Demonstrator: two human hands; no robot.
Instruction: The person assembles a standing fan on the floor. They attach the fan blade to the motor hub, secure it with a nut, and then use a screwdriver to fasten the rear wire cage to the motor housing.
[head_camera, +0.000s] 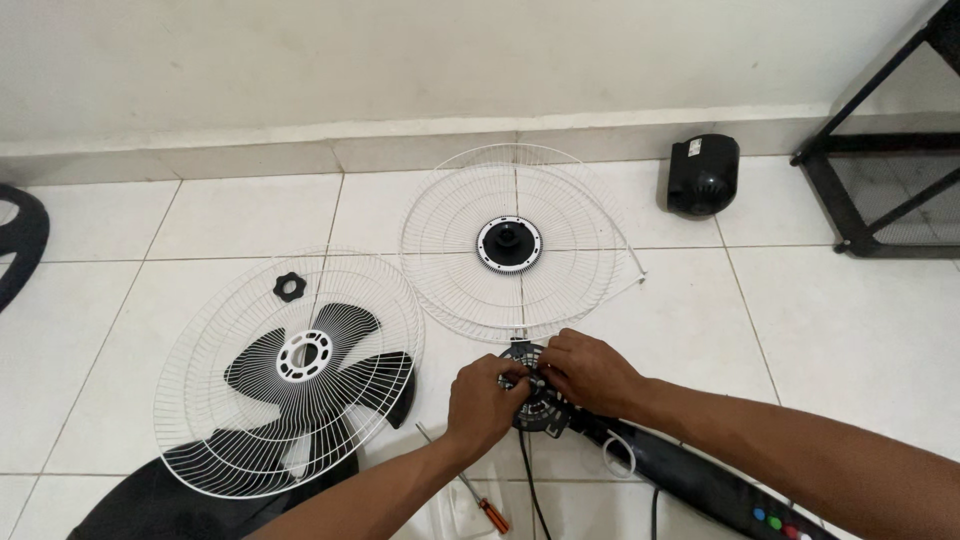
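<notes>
The round black fan motor (530, 395) lies face-up on the floor (840, 330); the left hand (487, 398) and right hand (588, 370) curl around its centre, fingers pinching there.

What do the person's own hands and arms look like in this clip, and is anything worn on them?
Both forearms are bare as far as the frame shows: no sleeves, gloves, watch or bands. The left hand and right hand also look bare; no rings can be made out at this size.
</notes>
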